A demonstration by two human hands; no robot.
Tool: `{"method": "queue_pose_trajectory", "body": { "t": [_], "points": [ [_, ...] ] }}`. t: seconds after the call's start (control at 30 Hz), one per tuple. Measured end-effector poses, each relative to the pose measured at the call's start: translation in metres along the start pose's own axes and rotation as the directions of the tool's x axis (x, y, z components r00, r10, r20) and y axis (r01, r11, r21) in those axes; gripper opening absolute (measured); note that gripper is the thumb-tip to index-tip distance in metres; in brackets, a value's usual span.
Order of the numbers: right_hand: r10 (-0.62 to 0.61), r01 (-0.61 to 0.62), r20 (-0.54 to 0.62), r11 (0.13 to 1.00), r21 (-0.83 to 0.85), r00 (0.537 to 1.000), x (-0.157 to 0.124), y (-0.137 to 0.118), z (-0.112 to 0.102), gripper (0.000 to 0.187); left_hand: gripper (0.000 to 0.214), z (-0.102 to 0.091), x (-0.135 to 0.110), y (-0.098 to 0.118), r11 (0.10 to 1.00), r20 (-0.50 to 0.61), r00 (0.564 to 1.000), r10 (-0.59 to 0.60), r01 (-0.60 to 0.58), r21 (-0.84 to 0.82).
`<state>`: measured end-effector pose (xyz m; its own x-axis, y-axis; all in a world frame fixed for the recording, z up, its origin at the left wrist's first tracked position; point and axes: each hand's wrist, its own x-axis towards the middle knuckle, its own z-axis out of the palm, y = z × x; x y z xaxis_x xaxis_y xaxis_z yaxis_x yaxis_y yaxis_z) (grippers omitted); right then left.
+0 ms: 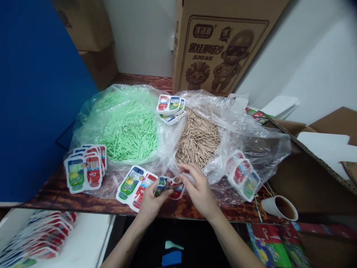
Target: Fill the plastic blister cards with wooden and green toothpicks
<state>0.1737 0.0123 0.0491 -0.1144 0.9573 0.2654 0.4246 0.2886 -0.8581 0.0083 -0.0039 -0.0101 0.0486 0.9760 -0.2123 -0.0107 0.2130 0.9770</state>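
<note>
In my left hand [154, 199] is a printed can-shaped card pack [163, 185], its green half and red Cola half side by side. It is bent a little between thumb and fingers. My right hand [200, 191] reaches to the pack's red half, thumb and fingertips pinched there; what they hold is too small to make out. Just left of my left hand lies another card pack [128, 188] on the plastic. Behind the hands, an open clear bag holds thin brown sticks [198, 136]. Left of it a second bag holds light green sticks [134, 137].
Card packs are piled at the left [83, 171], between the bags [169, 104] and at the right [244, 176]. A paper cup [279, 207] with brown liquid stands near the right edge. A large carton [220, 52] rises behind. More packs [41, 236] fill a white tray, lower left.
</note>
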Motion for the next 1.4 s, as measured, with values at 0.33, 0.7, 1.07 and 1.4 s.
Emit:
{"method": "queue_pose_trajectory", "body": {
  "t": [0.33, 0.7, 1.07, 1.4],
  "points": [
    [0.008, -0.007, -0.034, 0.999, 0.032, 0.999, -0.002, 0.002, 0.009, 0.011, 0.023, 0.002, 0.005, -0.005, 0.998, -0.018, 1.0, 0.005, -0.006, -0.058],
    [-0.056, 0.07, 0.187, 0.995, -0.07, 0.981, 0.0, -0.003, 0.006, 0.014, 0.021, -0.004, 0.004, -0.009, 0.998, -0.048, 0.999, -0.006, 0.003, -0.066],
    [0.312, -0.321, 0.11, 0.944, 0.077, 0.944, -0.025, 0.035, -0.004, 0.027, 0.039, -0.156, 0.007, 0.005, 0.984, -0.559, 0.829, 0.016, -0.113, -0.139],
    [0.428, -0.466, 0.197, 0.853, 0.235, 0.882, -0.038, 0.044, 0.019, 0.031, 0.071, -0.253, 0.047, -0.009, 0.825, -0.737, 0.56, 0.379, 0.157, 0.543]
  ]
}}
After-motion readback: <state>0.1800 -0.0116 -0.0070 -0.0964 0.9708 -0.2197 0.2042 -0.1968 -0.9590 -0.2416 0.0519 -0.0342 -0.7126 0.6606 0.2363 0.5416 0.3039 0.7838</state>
